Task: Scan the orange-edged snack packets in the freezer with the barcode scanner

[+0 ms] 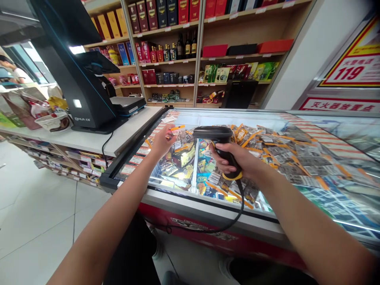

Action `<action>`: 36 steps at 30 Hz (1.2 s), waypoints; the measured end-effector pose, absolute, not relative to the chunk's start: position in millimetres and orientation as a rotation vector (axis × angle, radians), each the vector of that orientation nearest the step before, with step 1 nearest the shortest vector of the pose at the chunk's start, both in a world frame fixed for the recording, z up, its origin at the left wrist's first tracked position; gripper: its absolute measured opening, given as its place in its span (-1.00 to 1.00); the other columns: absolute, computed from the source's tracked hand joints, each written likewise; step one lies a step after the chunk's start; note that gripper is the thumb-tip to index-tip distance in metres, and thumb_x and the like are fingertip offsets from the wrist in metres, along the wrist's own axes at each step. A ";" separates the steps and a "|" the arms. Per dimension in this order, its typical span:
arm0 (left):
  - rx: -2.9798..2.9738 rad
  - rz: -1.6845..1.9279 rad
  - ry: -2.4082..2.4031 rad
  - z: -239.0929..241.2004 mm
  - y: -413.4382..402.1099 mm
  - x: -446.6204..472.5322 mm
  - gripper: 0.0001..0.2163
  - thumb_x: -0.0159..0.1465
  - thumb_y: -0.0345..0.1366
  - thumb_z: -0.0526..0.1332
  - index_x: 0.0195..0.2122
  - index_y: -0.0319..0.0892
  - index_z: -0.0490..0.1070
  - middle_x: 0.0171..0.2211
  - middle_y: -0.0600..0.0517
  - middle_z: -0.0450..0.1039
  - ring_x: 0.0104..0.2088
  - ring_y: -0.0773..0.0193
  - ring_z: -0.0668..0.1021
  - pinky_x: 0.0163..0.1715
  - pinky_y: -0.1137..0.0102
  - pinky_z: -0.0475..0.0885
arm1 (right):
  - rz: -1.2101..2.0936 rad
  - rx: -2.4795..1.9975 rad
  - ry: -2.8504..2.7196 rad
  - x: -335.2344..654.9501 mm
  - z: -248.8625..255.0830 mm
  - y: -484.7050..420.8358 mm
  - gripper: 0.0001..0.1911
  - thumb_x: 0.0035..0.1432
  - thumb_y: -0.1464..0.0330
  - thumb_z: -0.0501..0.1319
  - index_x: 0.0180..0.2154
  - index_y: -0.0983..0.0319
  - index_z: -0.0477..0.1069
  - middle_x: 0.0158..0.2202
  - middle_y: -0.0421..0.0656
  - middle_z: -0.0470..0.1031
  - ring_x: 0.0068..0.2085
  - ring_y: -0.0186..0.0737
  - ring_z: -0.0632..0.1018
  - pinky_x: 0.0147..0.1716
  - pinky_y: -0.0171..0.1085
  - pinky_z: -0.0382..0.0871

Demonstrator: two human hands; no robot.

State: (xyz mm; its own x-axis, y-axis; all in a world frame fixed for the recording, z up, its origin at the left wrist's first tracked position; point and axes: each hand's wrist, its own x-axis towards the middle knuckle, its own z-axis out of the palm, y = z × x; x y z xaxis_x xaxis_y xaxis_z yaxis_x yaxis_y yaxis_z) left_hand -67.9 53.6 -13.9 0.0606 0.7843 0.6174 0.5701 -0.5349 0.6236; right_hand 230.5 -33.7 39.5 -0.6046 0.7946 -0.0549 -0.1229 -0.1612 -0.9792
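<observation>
Right grip is holding a black barcode scanner by its handle, the fingers curling round the front and the thumb lying just under the head, which is pointing left above the middle of the freezer surface. Left grip is pinching narrowly, with a small packet edged in orange sitting at the fingertips over the left part of the surface; how much of it the fingers are covering, I cannot tell. Scanner and packet are standing near each other but apart. The packet is probably weighing very little and bending easily, its shiny film likely slipping under a loose touch, so its flat orange edge is looking like the best hold. The scanner is presumably behaving as a stiff, fairly light tool, its handle offering the surest place, above the yellow base. Its cable is hanging from that base and curving to the near left, past the front rim. More orange-edged packets are lying in an overlapping spread on the right, a black terminal is standing at the left, and shelves are lining the far wall.
</observation>
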 end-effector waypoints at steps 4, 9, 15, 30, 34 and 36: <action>2.068 1.444 1.406 -15.5 55.9 -68.0 -0.63 0.29 -0.37 0.32 0.13 -0.15 0.48 -0.18 -0.06 0.62 -0.24 0.19 0.66 -0.24 0.32 0.55 | 1.833 -0.800 -1.465 230.0 36.8 -32.7 -0.64 0.23 0.09 0.38 -0.30 0.21 0.37 -0.59 -0.34 0.25 -0.69 -0.49 0.15 -0.69 -0.40 0.03; 2.020 1.497 1.529 -19.3 61.3 -70.8 -0.67 0.32 -0.40 0.26 0.11 -0.09 0.48 -0.24 0.01 0.57 -0.27 0.19 0.63 -0.16 0.28 0.55 | 1.835 -0.771 -1.423 229.7 38.8 -33.3 -0.65 0.20 0.10 0.39 -0.23 0.20 0.39 -0.58 -0.34 0.26 -0.68 -0.48 0.14 -0.69 -0.40 0.05; 1.931 1.449 2.210 -13.9 54.4 -95.7 -0.52 0.32 -0.51 0.20 0.28 -0.21 0.37 0.20 -0.32 0.41 0.23 -0.24 0.45 0.25 -0.12 0.34 | 1.782 -0.842 -1.124 229.1 46.4 -30.0 -0.70 0.17 0.18 0.40 -0.22 0.15 0.35 -0.58 -0.36 0.20 -0.66 -0.45 0.14 -0.67 -0.39 0.16; 2.253 0.601 1.817 -10.1 133.2 31.1 -0.46 0.41 -0.07 0.23 0.37 -0.10 0.34 0.34 -0.39 0.38 0.35 -0.47 0.36 0.20 -0.34 0.29 | 1.776 -0.868 -0.839 237.6 50.8 -20.7 -0.77 0.17 0.27 0.34 -0.23 0.19 0.33 -0.59 -0.39 0.19 -0.66 -0.48 0.14 -0.68 -0.45 0.15; 2.293 0.564 1.748 -7.5 140.9 16.2 -0.65 0.30 -0.34 0.31 0.12 -0.07 0.52 0.09 -0.25 0.57 0.19 -0.31 0.51 0.17 -0.22 0.38 | 1.839 -0.867 -0.889 241.3 49.3 -19.5 -0.74 0.16 0.26 0.37 -0.24 0.18 0.31 -0.58 -0.38 0.20 -0.66 -0.49 0.14 -0.68 -0.45 0.16; 2.357 0.550 1.655 -6.3 134.4 -1.2 -0.66 0.23 -0.40 0.34 0.04 -0.03 0.54 0.09 -0.15 0.54 0.18 -0.20 0.51 0.21 -0.09 0.39 | 1.901 -0.897 -0.955 243.3 49.0 -19.6 -0.73 0.17 0.26 0.37 -0.26 0.18 0.30 -0.58 -0.36 0.22 -0.66 -0.49 0.13 -0.69 -0.43 0.15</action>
